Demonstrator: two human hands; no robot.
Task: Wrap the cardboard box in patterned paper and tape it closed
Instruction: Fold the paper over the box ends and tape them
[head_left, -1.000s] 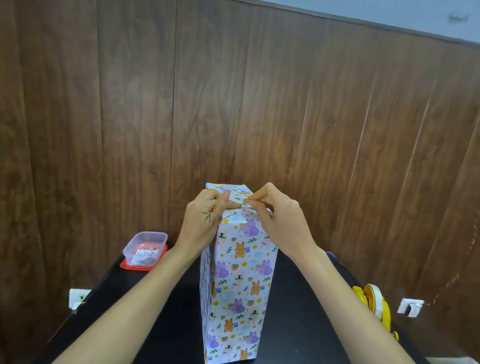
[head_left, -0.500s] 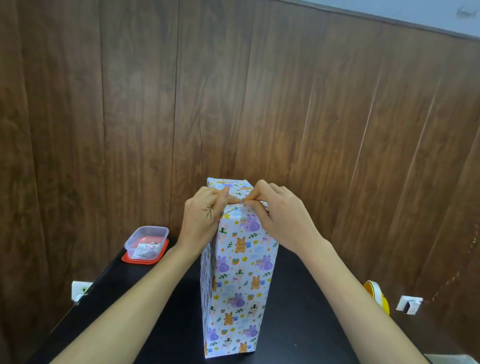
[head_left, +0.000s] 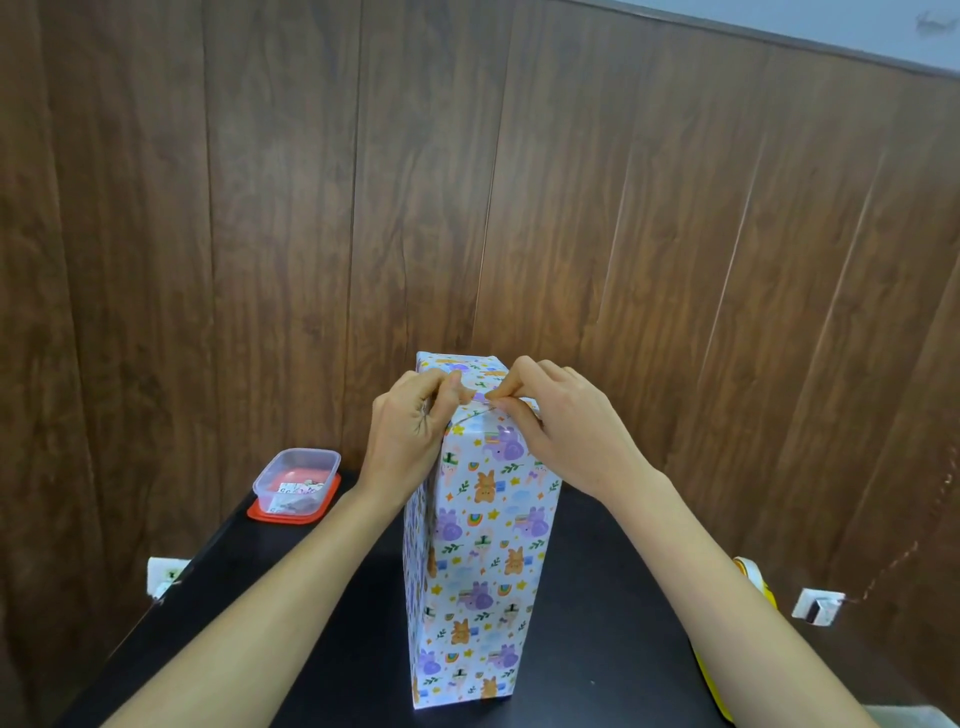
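A tall box (head_left: 480, 561) covered in white patterned paper with rabbits and purple animals stands upright on the black table (head_left: 291, 623). My left hand (head_left: 410, 434) and my right hand (head_left: 556, 426) meet at the near top edge of the box. The fingertips of both hands pinch the folded paper flap there, thumbs nearly touching. The top face behind my fingers is papered too. No tape piece can be made out between my fingers.
A clear plastic container (head_left: 296, 480) on a red lid sits at the table's far left corner. A yellow tape dispenser (head_left: 753, 577) peeks out behind my right forearm. A wood-panelled wall stands close behind the table, with wall sockets (head_left: 818, 605) low at both sides.
Both hands stay pinched on the top edge of the box. The view has drifted slightly, and my fingers have shifted a little along the fold.
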